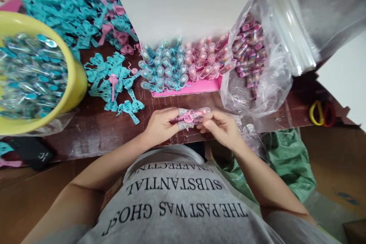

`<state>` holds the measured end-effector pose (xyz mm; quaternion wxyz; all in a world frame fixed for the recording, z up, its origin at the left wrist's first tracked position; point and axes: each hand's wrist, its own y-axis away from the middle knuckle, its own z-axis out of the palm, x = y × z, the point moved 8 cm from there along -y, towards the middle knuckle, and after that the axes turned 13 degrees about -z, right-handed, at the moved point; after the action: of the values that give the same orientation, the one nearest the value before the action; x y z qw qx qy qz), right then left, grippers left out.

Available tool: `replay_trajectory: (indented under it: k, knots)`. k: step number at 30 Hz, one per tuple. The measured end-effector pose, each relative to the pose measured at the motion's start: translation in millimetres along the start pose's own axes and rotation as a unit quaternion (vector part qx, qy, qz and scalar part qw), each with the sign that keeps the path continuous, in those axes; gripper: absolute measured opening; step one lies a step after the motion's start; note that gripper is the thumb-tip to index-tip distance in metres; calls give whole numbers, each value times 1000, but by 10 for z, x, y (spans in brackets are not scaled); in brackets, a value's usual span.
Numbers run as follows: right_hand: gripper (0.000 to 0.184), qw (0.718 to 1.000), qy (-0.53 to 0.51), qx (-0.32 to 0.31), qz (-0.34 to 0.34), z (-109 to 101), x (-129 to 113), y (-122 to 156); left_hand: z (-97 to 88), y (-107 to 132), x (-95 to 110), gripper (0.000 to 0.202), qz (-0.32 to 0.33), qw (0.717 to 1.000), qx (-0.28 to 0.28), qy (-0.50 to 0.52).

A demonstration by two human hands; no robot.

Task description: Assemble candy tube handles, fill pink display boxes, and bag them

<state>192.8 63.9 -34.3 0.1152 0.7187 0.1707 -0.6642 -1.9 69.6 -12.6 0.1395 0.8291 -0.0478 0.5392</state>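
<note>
In front of my shirt, my left hand (161, 125) is closed on a pink plastic piece (187, 116), with greyish wraps around its thumb and finger. A clear capsule tube (201, 113) with pink contents lies against that piece. The fingers of my right hand (224, 127) pinch the tube's rounded right end. Just beyond my hands stands a pink box (187, 88), filled with upright clear-topped capsules: blue ones (164, 65) at left and pink ones (207, 59) at right. Its white lid (185, 0) is raised behind them.
A yellow tub (77, 80) of blue-ended capsules stands at left. Blue plastic pieces (63, 7) are piled behind it, some pink among them. At right lie a clear bag (274, 87) of pink capsules, clear plastic sleeves (294, 26) and scissors (317, 113). A black device (31, 152) sits near the left edge.
</note>
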Motion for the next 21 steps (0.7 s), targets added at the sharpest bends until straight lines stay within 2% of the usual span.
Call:
replay_trajectory:
  k: [1, 4, 5, 8, 10, 12, 13, 15, 19, 21]
  knots:
    - [39, 1000, -4, -5, -10, -11, -7, -15, -9, -3, -42, 20, -32, 999, -1, 14]
    - [69, 998, 9, -42, -49, 37, -75, -66, 34, 39, -171, 38, -120, 991, -15, 59]
    - [66, 996, 25, -61, -62, 70, -114, -85, 65, 64, -192, 43, -132, 989, -25, 58]
    - [31, 983, 108, -99, -114, 66, -307, -172, 104, 144, -216, 56, -115, 992, -48, 8]
    - [18, 970, 178, -80, -148, -109, -473, -281, -17, 186, -221, 65, -74, 996, -2, -55]
    - [17, 949, 264, -46, -167, -360, -604, -435, -164, 220, -229, 62, -29, 988, 52, -143]
    - [17, 935, 309, -41, -169, -465, -637, -525, -205, 226, -247, 54, -14, 979, 61, -192]
    - [20, 906, 382, -73, -167, -570, -626, -717, -208, 207, -327, 41, -10, 957, 40, -287]
    - [25, 863, 444, -177, -161, -498, -484, -1010, -148, 118, -518, 45, -60, 910, 0, -409]
    - [26, 854, 452, -193, -171, -422, -483, -1080, -130, 86, -556, 43, -80, 907, -8, -413]
